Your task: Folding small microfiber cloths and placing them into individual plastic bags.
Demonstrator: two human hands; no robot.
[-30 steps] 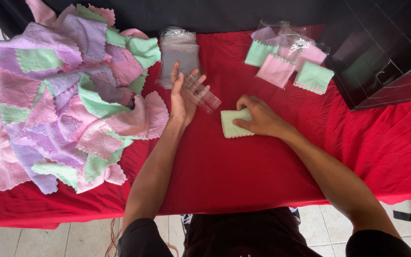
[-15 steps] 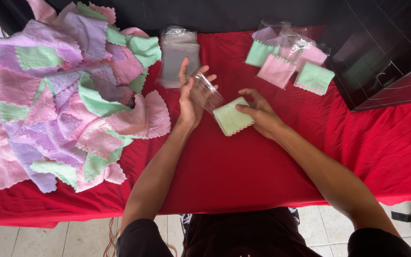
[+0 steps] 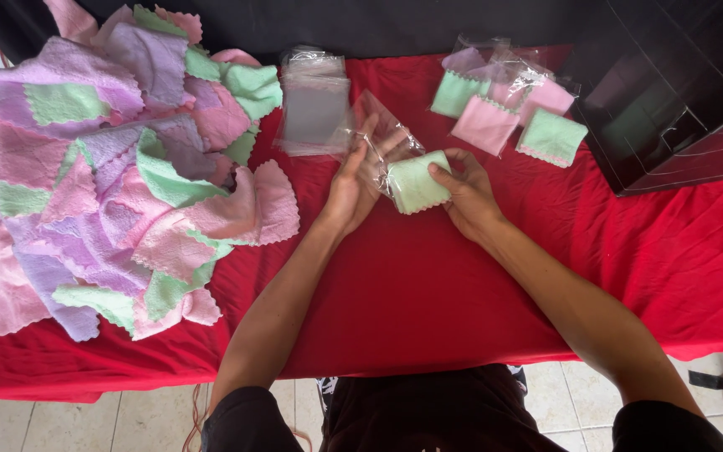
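Note:
My right hand (image 3: 464,197) grips a folded light-green cloth (image 3: 416,183) and holds it at the mouth of a clear plastic bag (image 3: 388,134). My left hand (image 3: 355,180) holds that bag up off the red tablecloth (image 3: 428,276), fingers spread along its side. The cloth's left edge sits inside the bag's opening. Both hands are at the middle of the table, close together.
A large heap of loose pink, purple and green cloths (image 3: 102,159) covers the table's left. A stack of clear bags (image 3: 315,105) lies behind my left hand. Several bagged cloths (image 3: 504,109) lie at the back right, beside a dark box (image 3: 679,92).
My right hand lifted the folded green cloth off the table and brought it left to the bag. My left hand turned the bag's mouth toward it.

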